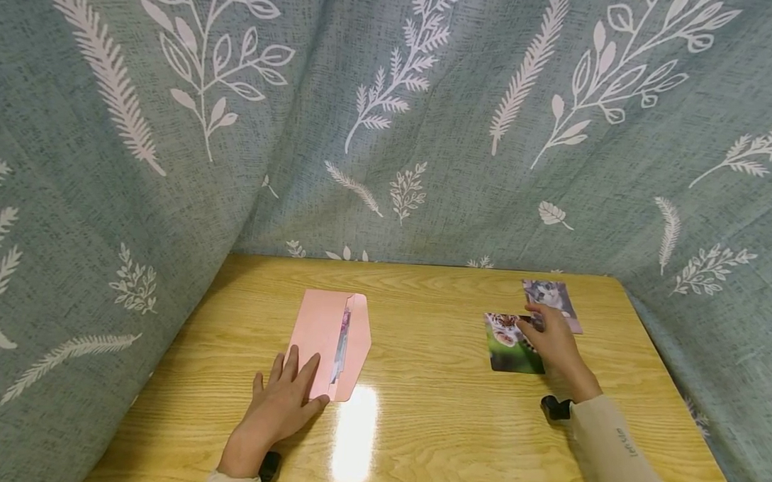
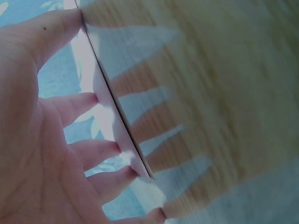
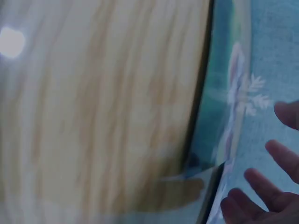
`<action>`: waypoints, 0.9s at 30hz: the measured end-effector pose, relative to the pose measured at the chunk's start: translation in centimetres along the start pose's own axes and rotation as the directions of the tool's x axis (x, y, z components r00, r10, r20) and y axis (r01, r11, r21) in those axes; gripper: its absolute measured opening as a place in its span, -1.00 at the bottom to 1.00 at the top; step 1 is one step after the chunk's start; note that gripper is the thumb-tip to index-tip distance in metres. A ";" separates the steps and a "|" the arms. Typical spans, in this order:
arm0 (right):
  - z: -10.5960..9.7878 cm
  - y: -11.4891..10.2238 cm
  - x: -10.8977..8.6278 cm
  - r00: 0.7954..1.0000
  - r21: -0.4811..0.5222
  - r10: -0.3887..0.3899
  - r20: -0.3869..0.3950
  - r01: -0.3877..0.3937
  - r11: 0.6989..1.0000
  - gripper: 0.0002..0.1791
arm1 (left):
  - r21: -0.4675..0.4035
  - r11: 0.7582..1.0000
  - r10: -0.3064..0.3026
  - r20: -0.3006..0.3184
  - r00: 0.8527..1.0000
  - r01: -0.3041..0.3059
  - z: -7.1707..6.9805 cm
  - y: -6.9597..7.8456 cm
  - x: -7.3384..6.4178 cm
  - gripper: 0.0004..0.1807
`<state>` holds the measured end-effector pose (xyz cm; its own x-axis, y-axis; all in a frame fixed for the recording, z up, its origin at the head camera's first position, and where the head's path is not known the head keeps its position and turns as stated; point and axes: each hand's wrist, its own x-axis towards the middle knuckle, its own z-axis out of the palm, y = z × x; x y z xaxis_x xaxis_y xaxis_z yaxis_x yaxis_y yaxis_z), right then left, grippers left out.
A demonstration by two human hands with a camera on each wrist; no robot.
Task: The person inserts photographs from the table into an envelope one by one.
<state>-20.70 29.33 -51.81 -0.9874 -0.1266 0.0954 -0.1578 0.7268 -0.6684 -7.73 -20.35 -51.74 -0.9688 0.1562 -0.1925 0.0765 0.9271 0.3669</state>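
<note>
A pink envelope [image 1: 309, 316] lies on the table at left, its flap unfolded to the right. Through its opening a strip of a picture card [image 1: 340, 349] shows. My left hand [image 1: 276, 407] rests on the envelope's near part with fingers spread; in the left wrist view, the fingertips touch the envelope's surface [image 2: 110, 116]. At right, a tiger card [image 1: 510, 355] on a green background lies before a second card [image 1: 550, 295] with a grey-and-white furry animal. Over these cards is my right hand [image 1: 559, 346], fingers bent and apart, partly covering both. The right wrist view shows nothing between its fingers.
The wooden table [image 1: 421, 334] ends at a green leaf-patterned cloth [image 1: 388, 184] hanging behind and at both sides. Black wrist devices [image 1: 555, 408] sit below each hand. A bright reflection lies on the tabletop near the envelope.
</note>
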 end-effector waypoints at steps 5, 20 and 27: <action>-0.2 1.0 0.1 0.999 -0.062 0.013 0.037 -0.010 0.998 -0.39 | -0.006 1.000 0.001 -0.003 1.000 -0.001 -0.1 0.1 0.0 -0.15; -0.1 1.6 0.0 0.994 -0.176 0.040 0.099 -0.022 0.984 -0.24 | -0.008 1.000 0.004 -0.018 1.000 -0.004 0.0 0.0 -0.1 -0.16; 0.1 1.2 0.1 0.998 -0.150 0.042 0.051 -0.034 0.988 -0.33 | -0.019 1.000 0.006 -0.021 1.000 -0.006 0.1 0.0 -0.1 -0.15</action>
<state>-20.98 30.16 -52.65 -0.9911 -0.1300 0.0295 -0.1245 0.8239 -0.5529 -7.62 -20.38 -51.82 -0.9731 0.1542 -0.1710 0.0781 0.9196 0.3850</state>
